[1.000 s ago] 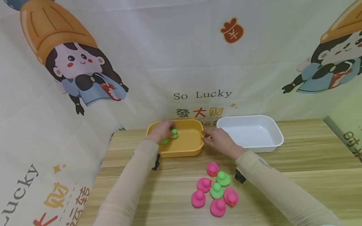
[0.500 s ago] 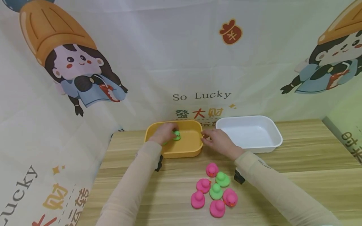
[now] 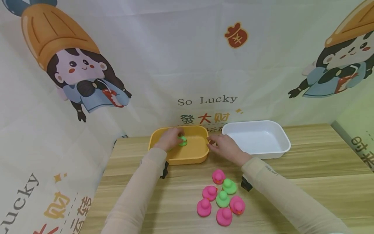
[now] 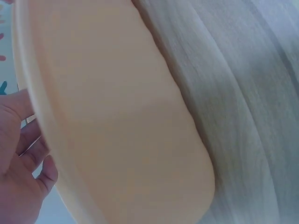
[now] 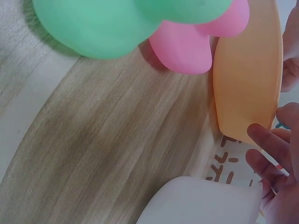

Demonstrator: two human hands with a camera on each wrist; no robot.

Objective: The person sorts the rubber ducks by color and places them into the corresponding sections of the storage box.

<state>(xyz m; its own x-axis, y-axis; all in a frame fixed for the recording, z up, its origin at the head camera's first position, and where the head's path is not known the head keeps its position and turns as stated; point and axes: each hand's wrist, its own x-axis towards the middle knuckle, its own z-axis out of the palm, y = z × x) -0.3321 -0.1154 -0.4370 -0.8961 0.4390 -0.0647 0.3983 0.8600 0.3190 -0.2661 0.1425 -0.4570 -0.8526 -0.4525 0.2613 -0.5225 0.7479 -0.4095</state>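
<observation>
My left hand [image 3: 170, 139] reaches into the yellow tray [image 3: 197, 159] and pinches a green toy duck [image 3: 183, 141] close over the tray's floor. In the left wrist view the tray's wall [image 4: 117, 116] hides this duck and part of the fingers [image 4: 32, 158]. My right hand [image 3: 226, 146] is at the tray's right end, its thumb and fingers at the rim. The right wrist view shows its thumb over the rim and its index finger [image 5: 268, 142] against the outside of the tray.
A white tray [image 3: 258, 141] stands right of the yellow one, beside my right hand. In front lies a cluster of several toy ducks, pink [image 3: 224, 216] and green [image 3: 223, 199], on the wooden table [image 3: 163, 201]. A printed cloth [image 3: 163, 65] hangs behind.
My left hand has moved a little right inside the yellow tray with the green duck. A second green duck, seen earlier, is now hidden by this hand. The right hand keeps its place.
</observation>
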